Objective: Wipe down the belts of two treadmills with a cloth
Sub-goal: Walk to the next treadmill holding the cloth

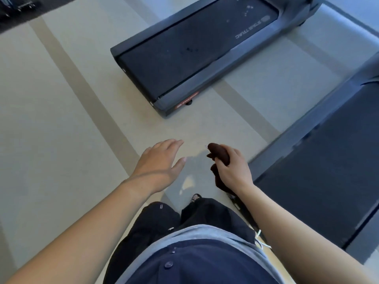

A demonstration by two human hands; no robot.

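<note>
2 treadmills in view. The Star Trac treadmill [196,58] lies diagonally at top centre. "STAR TRAC" [249,29] is printed in pale letters on its black belt [174,64], upside down from this angle, with a round logo beside it. A few light specks sit on the belt near the lettering. The red label [186,101] on its rear end cap is too blurred to read.

The second treadmill [328,160] is right of the Star Trac one, roughly parallel, cut by the frame edge.

The cloth [219,153] is dark brown, bunched, and held over the floor [61,119]. It is on the person's side of the Star Trac rear end, near the second treadmill's rear corner, touching neither belt.

Right hand [233,171]: grip clamped on the cloth, fingers curled round it, back of hand up. 1 end of the cloth pokes out past the fingers, the rest hangs below the palm.

Left hand [160,158]: grip apart, fingers straight and close together, thumb out, palm down, holding nothing. It is level with the right hand.

Both forearms are bare and reach forward. The floor is pale with darker stripes [86,95]. The person wears dark trousers [155,222] and a navy buttoned shirt [205,263].
</note>
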